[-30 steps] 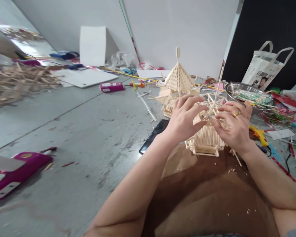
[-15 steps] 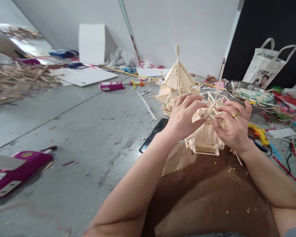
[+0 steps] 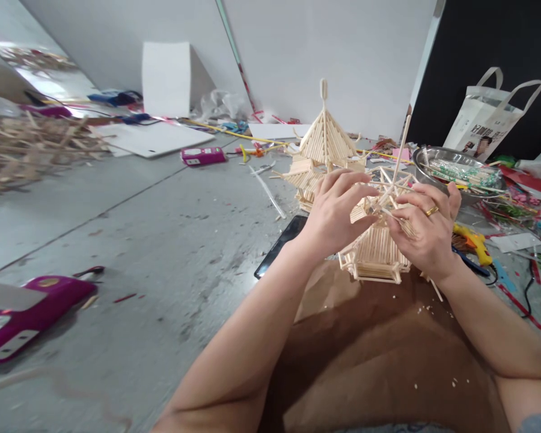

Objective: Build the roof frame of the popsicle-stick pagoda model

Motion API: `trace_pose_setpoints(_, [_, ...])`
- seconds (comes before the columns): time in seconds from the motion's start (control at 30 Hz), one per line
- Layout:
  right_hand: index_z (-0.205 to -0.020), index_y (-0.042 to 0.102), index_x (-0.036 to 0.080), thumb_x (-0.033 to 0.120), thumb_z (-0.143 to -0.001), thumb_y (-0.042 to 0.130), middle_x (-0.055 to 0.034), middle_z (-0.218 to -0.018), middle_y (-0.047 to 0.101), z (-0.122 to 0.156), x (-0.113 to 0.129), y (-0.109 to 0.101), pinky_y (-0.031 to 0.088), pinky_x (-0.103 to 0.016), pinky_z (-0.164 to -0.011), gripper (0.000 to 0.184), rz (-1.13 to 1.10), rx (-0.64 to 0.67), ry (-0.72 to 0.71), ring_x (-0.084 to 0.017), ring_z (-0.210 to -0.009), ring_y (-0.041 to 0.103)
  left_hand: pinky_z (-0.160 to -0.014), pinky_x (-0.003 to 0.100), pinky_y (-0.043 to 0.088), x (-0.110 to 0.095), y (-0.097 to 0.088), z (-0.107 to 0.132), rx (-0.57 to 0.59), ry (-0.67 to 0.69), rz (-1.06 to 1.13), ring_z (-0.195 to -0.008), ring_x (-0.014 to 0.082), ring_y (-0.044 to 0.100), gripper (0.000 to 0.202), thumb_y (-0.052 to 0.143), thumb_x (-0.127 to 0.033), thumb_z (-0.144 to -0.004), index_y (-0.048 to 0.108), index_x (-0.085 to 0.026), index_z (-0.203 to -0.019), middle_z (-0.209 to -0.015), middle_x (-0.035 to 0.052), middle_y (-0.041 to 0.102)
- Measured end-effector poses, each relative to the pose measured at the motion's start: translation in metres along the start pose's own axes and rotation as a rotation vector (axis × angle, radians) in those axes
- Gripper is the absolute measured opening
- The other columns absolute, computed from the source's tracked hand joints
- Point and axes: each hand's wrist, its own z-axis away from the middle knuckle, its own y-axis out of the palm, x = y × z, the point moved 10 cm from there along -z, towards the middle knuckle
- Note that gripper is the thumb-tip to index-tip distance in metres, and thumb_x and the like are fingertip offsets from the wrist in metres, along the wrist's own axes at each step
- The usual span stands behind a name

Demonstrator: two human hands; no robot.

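Note:
Before me stands a pavilion-like model built of thin wooden sticks, its open roof frame topped by one tall stick. My left hand curls around the left side of that roof frame, thumb below and fingers above. On the right side, my right hand, with a ring on one finger, pinches a short thin pale stick at the frame. The fingertips partly hide the joints there. Just behind is a second stick model with a pointed, finished-looking roof and a spire.
A black phone lies left of the model on the grey tabletop. To the right are a yellow glue gun, a metal bowl of sticks and a white bag. Purple devices and a stick heap occupy the left.
Almost nothing differs. Both hands keep their places at the roof frame, and the view has shifted very slightly.

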Motion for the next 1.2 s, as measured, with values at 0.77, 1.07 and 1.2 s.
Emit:
trace_pose_setpoints(0.77, [-0.071, 0.056, 0.024, 0.025, -0.079, 0.055, 0.0035, -0.085, 0.067, -0.003, 0.003, -0.002, 0.024, -0.043, -0.104, 0.008, -0.003, -0.019, -0.073, -0.016, -0.099, 0.055, -0.093, 0.041, 0.037, -0.005, 0.005, -0.006, -0.017, 0.038, 0.011, -0.110, 0.0226, 0.044, 0.008, 0.064, -0.031, -0.076, 0.063, -0.028, -0.083, -0.109, 0.0017, 0.059])
trace_pose_setpoints(1.07, [-0.073, 0.058, 0.025, 0.027, -0.081, 0.053, 0.0034, -0.088, 0.065, -0.002, 0.000, 0.003, 0.022, -0.046, -0.105, 0.009, -0.011, 0.034, -0.071, -0.017, -0.103, 0.052, -0.092, 0.041, 0.036, -0.009, 0.005, -0.005, -0.036, 0.080, 0.004, -0.111, 0.0222, 0.044, 0.005, 0.061, -0.031, -0.078, 0.064, -0.027, -0.078, -0.109, 0.0021, 0.060])
trace_pose_setpoints(1.2, [-0.074, 0.059, 0.026, 0.029, -0.082, 0.051, 0.0029, -0.090, 0.064, -0.001, -0.003, 0.008, 0.019, -0.047, -0.106, 0.012, 0.006, 0.097, -0.045, -0.017, -0.105, 0.051, -0.091, 0.042, 0.036, -0.009, 0.006, -0.007, -0.020, 0.070, -0.022, -0.110, 0.0226, 0.045, 0.005, 0.061, -0.032, -0.079, 0.064, -0.028, -0.077, -0.108, 0.0015, 0.061])
